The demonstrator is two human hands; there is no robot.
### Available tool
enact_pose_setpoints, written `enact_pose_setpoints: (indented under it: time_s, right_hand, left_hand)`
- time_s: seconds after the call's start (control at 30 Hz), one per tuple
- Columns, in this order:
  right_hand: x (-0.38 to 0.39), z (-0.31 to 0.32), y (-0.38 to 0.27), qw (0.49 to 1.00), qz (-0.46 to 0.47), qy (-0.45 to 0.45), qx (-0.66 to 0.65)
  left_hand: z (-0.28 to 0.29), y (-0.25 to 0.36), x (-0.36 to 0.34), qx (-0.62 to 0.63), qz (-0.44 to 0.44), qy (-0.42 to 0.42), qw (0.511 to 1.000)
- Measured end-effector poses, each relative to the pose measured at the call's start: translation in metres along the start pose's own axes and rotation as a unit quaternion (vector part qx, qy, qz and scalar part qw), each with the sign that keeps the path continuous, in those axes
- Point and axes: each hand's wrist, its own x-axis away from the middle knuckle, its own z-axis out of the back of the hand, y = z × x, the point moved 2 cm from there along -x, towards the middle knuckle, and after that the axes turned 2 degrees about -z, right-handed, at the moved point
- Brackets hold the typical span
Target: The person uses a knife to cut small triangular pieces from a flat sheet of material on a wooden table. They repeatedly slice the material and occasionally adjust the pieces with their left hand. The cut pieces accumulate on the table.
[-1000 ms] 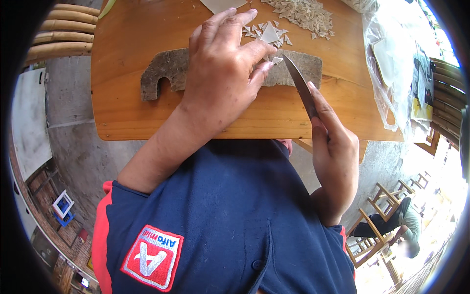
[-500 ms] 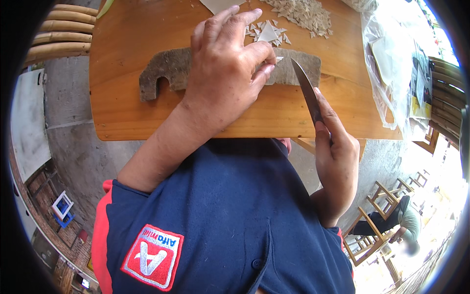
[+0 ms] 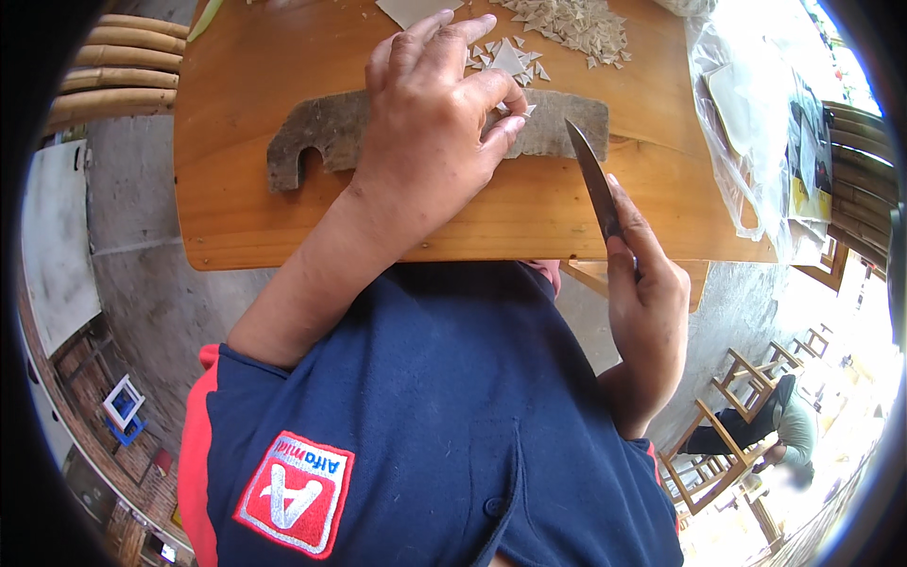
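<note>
My left hand (image 3: pixel 425 128) is over a worn, grey-brown wooden board (image 3: pixel 572 123) with a notch cut near its left end. Its thumb and forefinger pinch a small off-white triangular piece (image 3: pixel 530 111), while the other fingers stretch away from me. To the right, my right hand (image 3: pixel 650 288) grips a knife (image 3: pixel 592 180) by its handle. The dark blade points up and left, its tip over the board's right part and apart from the pinched piece. Beyond the board lie several small off-white triangles around a larger one (image 3: pixel 508 59).
A bigger heap of cut triangles (image 3: pixel 581 30) is at the table's far side, near a pale flat sheet (image 3: pixel 416 9). Clear plastic bags (image 3: pixel 732 123) hold pale sheets along the right edge. The wooden table (image 3: pixel 236 227) ends close to my body. A person (image 3: pixel 794 425) bends near wooden chairs.
The left fingers have closed in slightly around the small piece and shifted a little left. The knife tip sits slightly farther from them. The whole view has moved slightly.
</note>
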Motion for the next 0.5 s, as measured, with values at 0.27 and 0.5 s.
enact_pose_setpoints:
  time_s: [0.27, 0.5]
  right_hand:
    - [0.003, 0.001, 0.004, 1.000, -0.005, 0.004, -0.016]
    - [0.000, -0.007, -0.008, 0.999, 0.020, -0.011, -0.042]
  left_hand:
    - [0.004, -0.005, 0.000, 0.049, 0.010, -0.002, 0.999]
    - [0.014, -0.015, 0.004, 0.022, 0.033, -0.024, 0.999]
